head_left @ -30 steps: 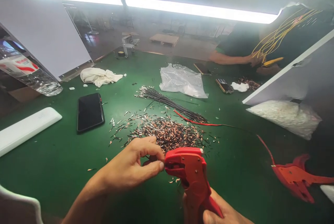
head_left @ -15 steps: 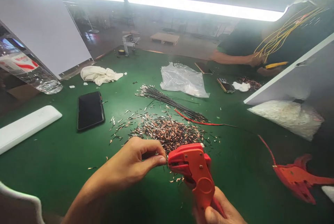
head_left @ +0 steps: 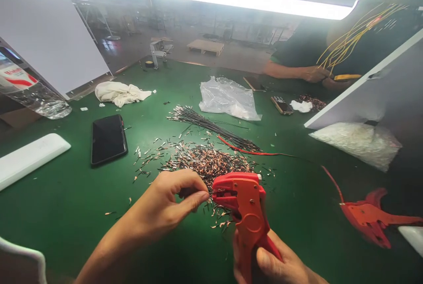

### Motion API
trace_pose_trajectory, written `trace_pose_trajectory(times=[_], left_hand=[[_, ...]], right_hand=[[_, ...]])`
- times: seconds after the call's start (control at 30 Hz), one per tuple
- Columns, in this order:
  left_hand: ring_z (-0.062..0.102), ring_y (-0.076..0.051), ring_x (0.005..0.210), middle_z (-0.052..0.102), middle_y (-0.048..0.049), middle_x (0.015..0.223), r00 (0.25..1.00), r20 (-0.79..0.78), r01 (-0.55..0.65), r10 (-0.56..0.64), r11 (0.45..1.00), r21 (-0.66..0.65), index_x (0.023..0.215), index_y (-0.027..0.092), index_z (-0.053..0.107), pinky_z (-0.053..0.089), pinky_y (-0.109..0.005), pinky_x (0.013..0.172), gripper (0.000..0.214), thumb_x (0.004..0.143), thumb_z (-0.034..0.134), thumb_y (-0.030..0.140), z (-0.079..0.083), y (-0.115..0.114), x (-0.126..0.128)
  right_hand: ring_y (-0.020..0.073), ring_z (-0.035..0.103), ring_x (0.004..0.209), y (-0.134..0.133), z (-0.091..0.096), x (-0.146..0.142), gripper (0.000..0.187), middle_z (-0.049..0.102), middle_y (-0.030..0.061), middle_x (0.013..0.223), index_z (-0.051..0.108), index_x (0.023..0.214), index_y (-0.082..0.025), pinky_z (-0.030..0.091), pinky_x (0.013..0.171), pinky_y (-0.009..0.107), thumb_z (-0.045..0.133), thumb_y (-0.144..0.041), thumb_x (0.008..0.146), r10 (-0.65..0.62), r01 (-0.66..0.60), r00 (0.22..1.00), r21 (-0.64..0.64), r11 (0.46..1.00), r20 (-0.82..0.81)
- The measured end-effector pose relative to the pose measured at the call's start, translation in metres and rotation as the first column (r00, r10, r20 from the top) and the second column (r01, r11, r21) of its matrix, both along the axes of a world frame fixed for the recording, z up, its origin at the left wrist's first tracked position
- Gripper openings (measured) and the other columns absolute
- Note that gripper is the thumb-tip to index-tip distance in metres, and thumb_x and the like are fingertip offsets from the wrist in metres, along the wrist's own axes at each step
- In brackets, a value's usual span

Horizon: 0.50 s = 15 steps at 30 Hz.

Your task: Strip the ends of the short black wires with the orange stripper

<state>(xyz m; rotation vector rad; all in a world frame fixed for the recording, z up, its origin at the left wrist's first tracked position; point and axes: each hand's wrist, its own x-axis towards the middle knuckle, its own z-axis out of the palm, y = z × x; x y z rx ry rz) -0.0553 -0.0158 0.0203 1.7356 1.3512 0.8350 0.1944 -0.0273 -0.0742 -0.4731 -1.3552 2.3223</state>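
Note:
My left hand (head_left: pixel 172 202) is pinched shut on a short thin piece of wire, its thumb and forefinger right at the jaws of a red wire stripper (head_left: pixel 244 213). My right hand (head_left: pixel 274 266) grips the stripper's handles at the bottom edge of the view. Just beyond lies a heap of stripped wire bits (head_left: pixel 205 160) with copper ends, scattered on the green mat (head_left: pixel 66 196). Behind the heap is a bundle of thin black wires (head_left: pixel 211 127) with a red wire (head_left: pixel 251 151) across it.
A black phone (head_left: pixel 108 139), white bar (head_left: pixel 29 159), cloth (head_left: pixel 119 93) and water bottle (head_left: pixel 33 96) lie left. A clear plastic bag (head_left: pixel 228 99) sits mid-table. A second red stripper (head_left: pixel 370 218) and white bag (head_left: pixel 357 143) are right. Another person's hands (head_left: pixel 313 73) hold yellow wires far right.
The stripper has shifted slightly and tilted more upright in my right hand. My left hand keeps its pinch at the jaws. The camera has tipped down a little.

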Motion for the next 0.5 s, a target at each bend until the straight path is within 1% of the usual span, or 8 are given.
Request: trace_pose_trajectory(times=[0.07, 0.13, 0.23, 0.3, 0.37, 0.5], left_hand=[[0.052, -0.008, 0.056, 0.061, 0.0037, 0.06, 1.0, -0.024, -0.018, 0.019, 0.997, 0.076, 0.072, 0.017, 0.071, 0.039, -0.018, 0.054, 0.018, 0.085, 0.06, 0.017, -0.001, -0.001, 0.0], [0.052, -0.008, 0.056, 0.062, 0.0031, 0.061, 0.999, -0.039, -0.021, 0.026, 0.991, 0.134, 0.072, 0.016, 0.072, 0.039, -0.017, 0.053, 0.017, 0.086, 0.06, 0.016, -0.002, 0.0, 0.0], [0.051, -0.007, 0.055, 0.062, 0.0027, 0.059, 0.998, -0.058, -0.014, 0.026, 0.981, 0.193, 0.071, 0.015, 0.072, 0.038, -0.017, 0.05, 0.018, 0.085, 0.061, 0.013, -0.002, 0.0, -0.001], [0.051, -0.007, 0.054, 0.062, 0.0026, 0.059, 0.998, -0.068, 0.002, 0.014, 0.974, 0.226, 0.071, 0.015, 0.072, 0.037, -0.016, 0.049, 0.017, 0.085, 0.062, 0.011, -0.002, 0.0, -0.001], [0.052, -0.006, 0.054, 0.063, 0.0024, 0.059, 0.998, -0.068, 0.018, -0.001, 0.965, 0.26, 0.07, 0.014, 0.072, 0.038, -0.016, 0.05, 0.017, 0.084, 0.063, 0.01, -0.002, -0.001, -0.001], [0.052, -0.006, 0.055, 0.063, 0.0026, 0.06, 0.998, -0.065, 0.009, 0.012, 0.95, 0.313, 0.07, 0.014, 0.071, 0.039, -0.015, 0.052, 0.017, 0.083, 0.062, 0.007, -0.002, 0.0, -0.002]], right_hand=[[0.0115, 0.049, 0.059, 0.001, 0.001, 0.0, 0.058, 0.055, 0.0031, 0.067, 0.064, 0.085, -0.011, 0.039, 0.052, 0.02, 0.052, -0.068, 0.091, 0.022, -0.022, 1.0, 0.009, 1.0, -0.011], [0.0115, 0.049, 0.058, 0.0, 0.001, -0.002, 0.06, 0.056, 0.0033, 0.067, 0.064, 0.084, -0.011, 0.039, 0.053, 0.021, 0.052, -0.07, 0.089, 0.025, -0.025, 1.0, -0.018, 1.0, -0.013], [0.0114, 0.048, 0.052, -0.004, -0.001, -0.006, 0.065, 0.055, 0.0015, 0.061, 0.063, 0.082, -0.012, 0.038, 0.05, 0.021, 0.054, -0.077, 0.082, -0.023, 0.024, 1.0, -0.11, 0.994, 0.011], [0.0109, 0.047, 0.049, -0.006, -0.005, -0.008, 0.067, 0.054, 0.0, 0.057, 0.063, 0.082, -0.013, 0.038, 0.048, 0.02, 0.056, -0.079, 0.08, -0.056, 0.059, 0.998, -0.169, 0.984, 0.017], [0.0102, 0.046, 0.048, -0.007, -0.007, -0.008, 0.067, 0.054, -0.0001, 0.056, 0.064, 0.081, -0.012, 0.037, 0.047, 0.019, 0.055, -0.078, 0.081, -0.066, 0.066, 0.998, -0.187, 0.98, 0.009], [0.0113, 0.05, 0.053, -0.006, -0.009, -0.003, 0.065, 0.057, 0.0015, 0.06, 0.064, 0.082, -0.012, 0.039, 0.052, 0.02, 0.053, -0.076, 0.086, -0.029, 0.035, 0.999, -0.162, 0.986, 0.044]])
